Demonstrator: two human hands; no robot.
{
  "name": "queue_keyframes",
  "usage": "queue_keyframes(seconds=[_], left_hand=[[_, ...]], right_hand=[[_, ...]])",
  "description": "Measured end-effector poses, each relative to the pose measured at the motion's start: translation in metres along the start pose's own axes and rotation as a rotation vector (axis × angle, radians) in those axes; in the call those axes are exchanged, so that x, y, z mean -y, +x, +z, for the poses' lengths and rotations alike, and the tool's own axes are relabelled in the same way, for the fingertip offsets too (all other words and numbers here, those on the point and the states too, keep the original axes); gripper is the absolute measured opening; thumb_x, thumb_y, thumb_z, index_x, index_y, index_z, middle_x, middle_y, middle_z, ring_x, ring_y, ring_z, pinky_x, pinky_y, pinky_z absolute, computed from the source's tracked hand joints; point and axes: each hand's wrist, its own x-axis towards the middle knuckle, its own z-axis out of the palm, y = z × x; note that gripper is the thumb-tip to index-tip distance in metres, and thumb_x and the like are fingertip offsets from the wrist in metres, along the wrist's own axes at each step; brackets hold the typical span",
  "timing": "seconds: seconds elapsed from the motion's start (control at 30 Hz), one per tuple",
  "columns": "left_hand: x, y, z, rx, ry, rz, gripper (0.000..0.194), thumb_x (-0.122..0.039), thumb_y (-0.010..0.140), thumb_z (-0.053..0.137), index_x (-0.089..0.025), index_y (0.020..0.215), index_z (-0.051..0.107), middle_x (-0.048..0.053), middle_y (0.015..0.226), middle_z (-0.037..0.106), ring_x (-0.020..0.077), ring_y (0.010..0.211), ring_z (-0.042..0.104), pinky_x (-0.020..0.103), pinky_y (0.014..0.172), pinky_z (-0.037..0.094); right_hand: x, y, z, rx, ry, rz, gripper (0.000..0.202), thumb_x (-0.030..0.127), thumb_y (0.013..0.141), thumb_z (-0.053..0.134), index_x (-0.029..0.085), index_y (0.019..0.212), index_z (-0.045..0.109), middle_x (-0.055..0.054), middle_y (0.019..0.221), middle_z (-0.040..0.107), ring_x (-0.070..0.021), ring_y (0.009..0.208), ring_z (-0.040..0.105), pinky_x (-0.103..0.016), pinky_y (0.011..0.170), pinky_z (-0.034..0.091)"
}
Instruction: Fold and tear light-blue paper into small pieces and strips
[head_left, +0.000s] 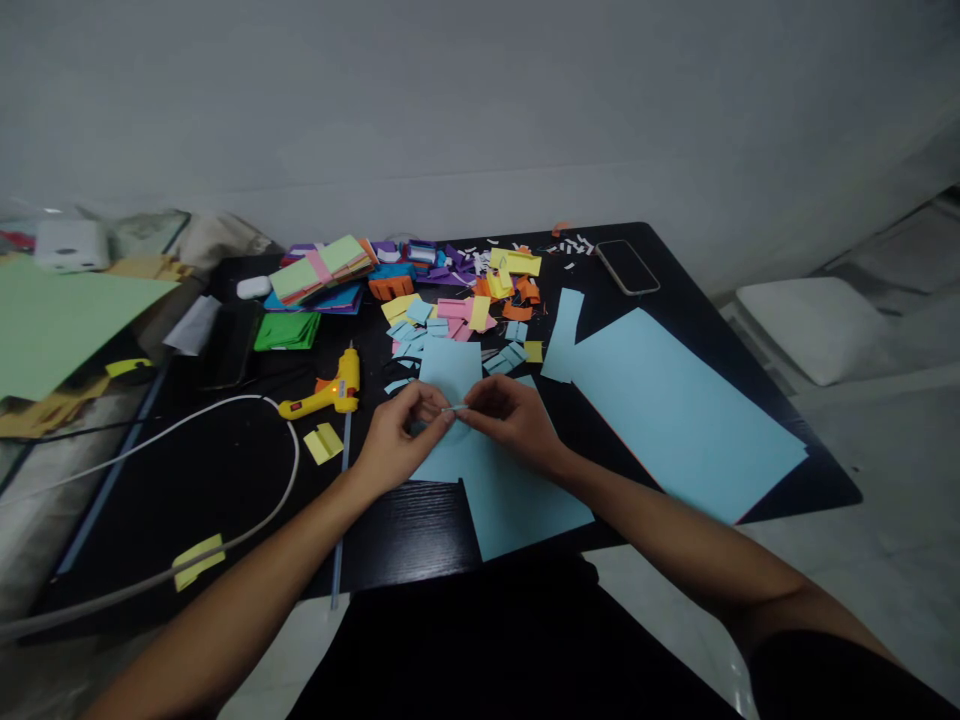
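Both hands meet over light blue paper sheets (517, 500) near the table's front edge. Between the fingertips is a small, thin light blue paper piece (454, 408), seen edge-on. My left hand (405, 430) pinches its left end with thumb and forefinger. On the other end, my right hand (514, 420) is closed in a similar pinch. Just beyond the hands lies a light blue paper strip (450, 360), with small folded blue paper pieces (506, 358) close by. The fingers hide much of the held piece.
A yellow glue gun (322, 393) lies left of the hands, near a white cable (292, 450). Large blue sheets (675, 400) and a phone (628, 267) are at the right. Colored paper stacks (322, 270) and folded pink pieces (454, 310) spread along the back.
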Motion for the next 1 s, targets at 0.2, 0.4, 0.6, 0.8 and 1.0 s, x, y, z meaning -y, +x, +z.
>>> queue_keyframes(seconds=[0.2,0.4,0.6,0.8,1.0], left_hand=[[0.0005,0.0014,0.0007,0.001,0.112,0.043,0.017,-0.036,0.097,0.067,-0.020,0.094,0.071,0.001,0.082,0.072,0.0148,0.073,0.065,0.027,0.073,0.052],[-0.0007,0.0020,-0.0020,-0.014,0.208,0.084,0.016,-0.034,0.098,0.064,-0.020,0.093,0.071,0.001,0.081,0.070,0.0146,0.072,0.062,0.027,0.071,0.049],[-0.0021,0.0011,-0.0010,0.028,0.248,0.136,0.017,-0.032,0.101,0.059,-0.019,0.094,0.067,0.001,0.081,0.068,0.0140,0.072,0.060,0.026,0.069,0.048],[-0.0033,0.0017,-0.0014,0.029,0.251,0.092,0.020,-0.036,0.101,0.059,-0.019,0.096,0.067,0.001,0.083,0.069,0.0142,0.073,0.062,0.025,0.067,0.048],[-0.0021,0.0031,-0.0025,0.013,0.196,0.061,0.022,-0.036,0.098,0.062,-0.018,0.088,0.070,-0.001,0.073,0.065,0.0131,0.067,0.059,0.024,0.063,0.045]], right_hand=[[-0.0053,0.0018,-0.0005,0.006,0.036,0.009,0.038,0.050,0.072,0.090,0.022,0.090,0.071,-0.004,0.088,0.076,-0.0181,0.080,0.073,-0.034,0.080,0.061],[-0.0067,0.0028,-0.0015,0.050,-0.069,0.020,0.029,0.047,0.082,0.084,0.021,0.090,0.078,-0.003,0.080,0.076,-0.0161,0.073,0.070,-0.031,0.072,0.057],[-0.0032,0.0026,-0.0034,0.077,-0.067,0.004,0.025,0.045,0.084,0.081,0.020,0.086,0.078,-0.002,0.076,0.074,-0.0149,0.070,0.067,-0.028,0.069,0.052],[-0.0001,0.0033,-0.0025,0.059,-0.074,0.019,0.031,0.050,0.083,0.081,0.019,0.085,0.076,-0.002,0.075,0.073,-0.0153,0.070,0.066,-0.029,0.069,0.052],[-0.0051,0.0031,-0.0007,0.069,-0.085,0.015,0.032,0.049,0.081,0.083,0.020,0.089,0.073,-0.001,0.078,0.071,-0.0140,0.069,0.062,-0.027,0.066,0.049]])
